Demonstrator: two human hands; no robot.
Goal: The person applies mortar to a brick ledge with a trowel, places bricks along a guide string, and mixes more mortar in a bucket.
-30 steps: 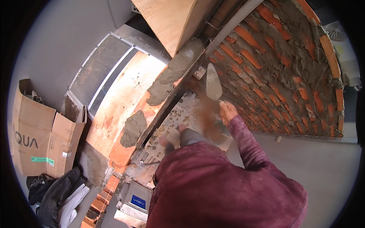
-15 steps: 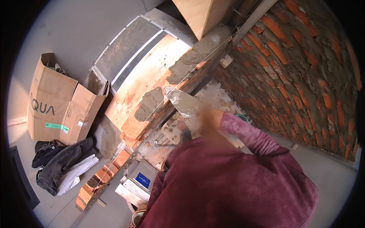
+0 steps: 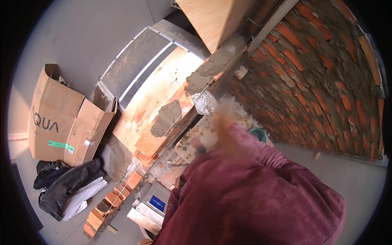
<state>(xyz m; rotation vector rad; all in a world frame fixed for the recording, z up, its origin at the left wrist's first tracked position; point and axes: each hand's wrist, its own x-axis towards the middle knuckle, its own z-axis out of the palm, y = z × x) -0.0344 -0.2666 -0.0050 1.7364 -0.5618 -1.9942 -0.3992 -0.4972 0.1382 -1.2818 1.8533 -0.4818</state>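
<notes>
My right hand (image 3: 223, 124), blurred by motion, is closed around the handle of a trowel (image 3: 204, 102). Its shiny metal blade is over the edge of a low brick wall. A patch of grey mortar (image 3: 166, 118) lies on the wall's broad orange top (image 3: 141, 112), and a longer bed of mortar (image 3: 204, 77) spreads farther up along the ledge. A taut string (image 3: 171, 126) runs along the wall. My left hand cannot be made out; a small skin-toned shape by dark cloth shows below the wall, too unclear to name.
A rough brick wall (image 3: 302, 102) smeared with mortar rises at right, with a green bucket (image 3: 258, 134) near its foot. At left are a cardboard box (image 3: 65, 118) and dark clothes (image 3: 71, 179). Stepped bricks (image 3: 104, 208) and a grey case (image 3: 153, 196) stand nearer.
The trowel has moved up and right along the wall edge and its blade has turned. Mortar that covered the blade earlier no longer shows there. The view has shifted slightly.
</notes>
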